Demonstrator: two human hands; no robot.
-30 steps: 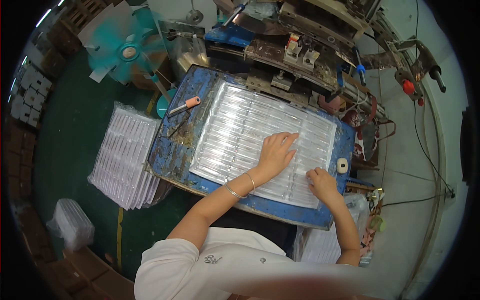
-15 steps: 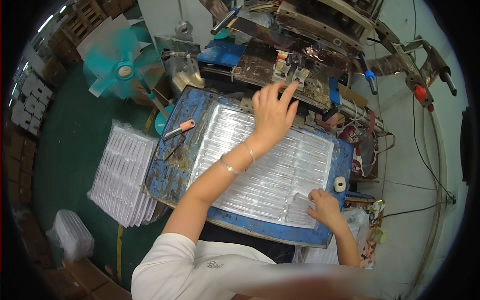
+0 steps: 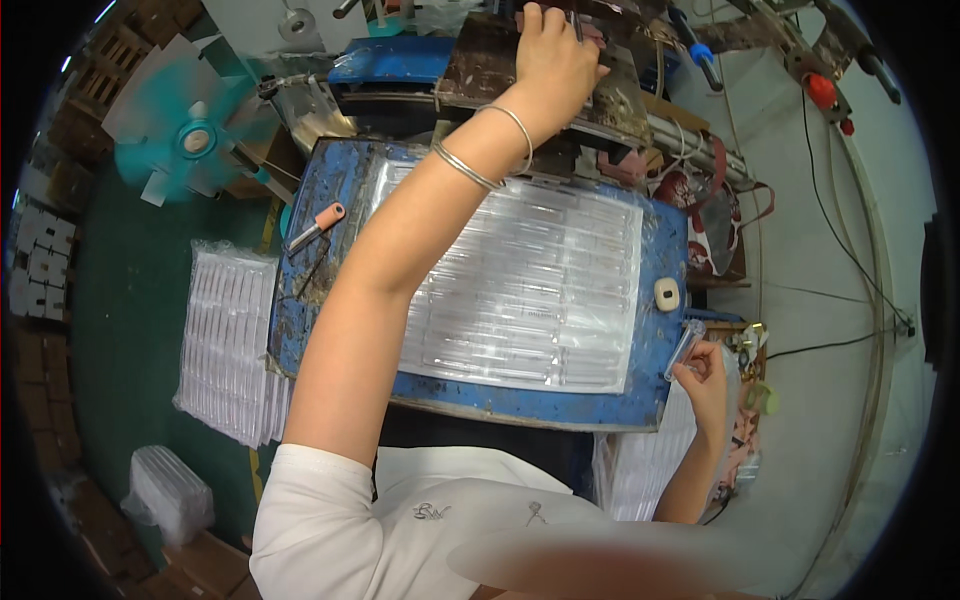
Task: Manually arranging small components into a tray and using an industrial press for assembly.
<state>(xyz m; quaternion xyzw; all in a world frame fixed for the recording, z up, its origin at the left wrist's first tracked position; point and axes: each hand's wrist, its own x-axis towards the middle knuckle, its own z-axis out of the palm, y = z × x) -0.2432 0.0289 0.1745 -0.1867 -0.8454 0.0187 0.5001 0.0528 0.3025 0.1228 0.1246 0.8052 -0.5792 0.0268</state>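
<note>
My left hand (image 3: 557, 62), wearing bangles on the wrist, reaches far forward over the dark metal bed (image 3: 480, 62) of a machine. Its fingers are curled down at a fixture, and what they grip is hidden. Out past the right edge of the blue worktable (image 3: 540, 405), my right hand (image 3: 706, 378) pinches a small clear plastic tube-like piece (image 3: 684, 350) between thumb and fingers. Between my arms, a sheet of clear plastic pieces in rows (image 3: 520, 290) lies flat on the worktable, partly covered by my left forearm.
A tool with an orange handle (image 3: 328, 215) lies on the table's left side; a small cream case (image 3: 666, 294) sits at its right. A teal fan (image 3: 195, 138) spins at the left. More wrapped clear sheets (image 3: 225, 340) are stacked beside the table. A red knob (image 3: 821, 92) hangs upper right.
My left hand has moved forward onto the machine and its fingers have curled. My right hand has moved off the sheet to the right with a clear piece. The whole view has shifted.
</note>
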